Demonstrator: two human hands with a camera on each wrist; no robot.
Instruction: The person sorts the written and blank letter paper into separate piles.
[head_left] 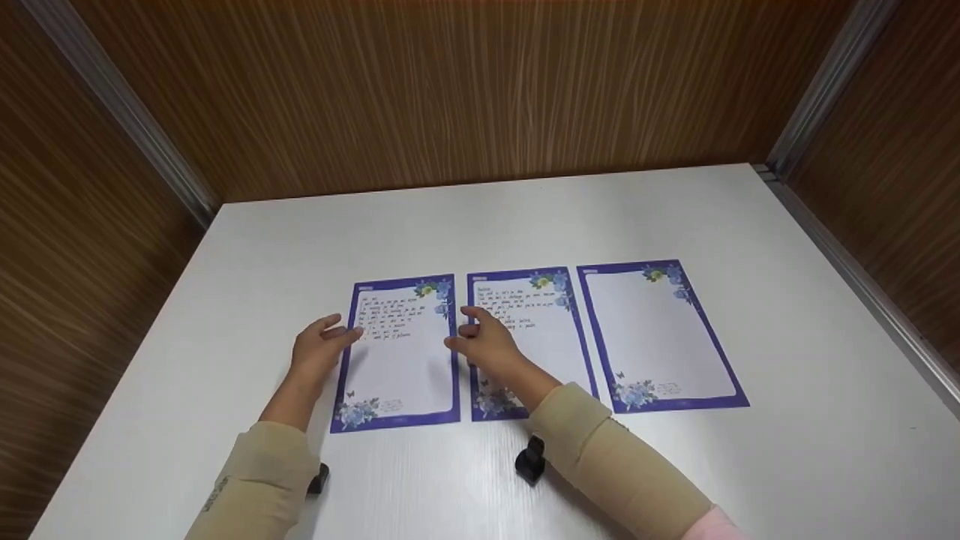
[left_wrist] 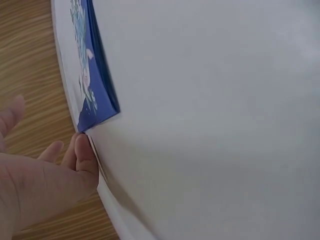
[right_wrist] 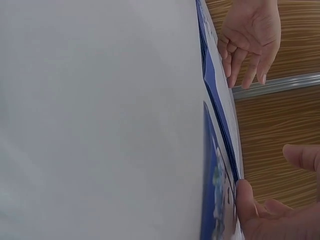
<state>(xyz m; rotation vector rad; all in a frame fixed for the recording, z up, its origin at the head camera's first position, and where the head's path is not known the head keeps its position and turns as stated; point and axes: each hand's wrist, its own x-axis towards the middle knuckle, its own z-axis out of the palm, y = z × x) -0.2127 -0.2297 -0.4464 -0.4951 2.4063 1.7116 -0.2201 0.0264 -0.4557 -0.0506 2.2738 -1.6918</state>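
Note:
Three purple-bordered sheets of paper lie side by side. The left sheet and the middle sheet bear handwritten lines; the right sheet has none inside its border. Blue flowers decorate their corners. My left hand is at the left sheet's left edge, thumb over its border and fingers loosely bent. Across from it, my right hand covers part of the middle sheet, its fingertips pointing to the gap beside the left sheet. In the right wrist view, the right thumb is right by a paper's edge.
The sheets lie on a white table with brown wood-grain panels behind and at both sides. Small black objects show beside the right sleeve and the left sleeve. Metal strips run along the panel corners.

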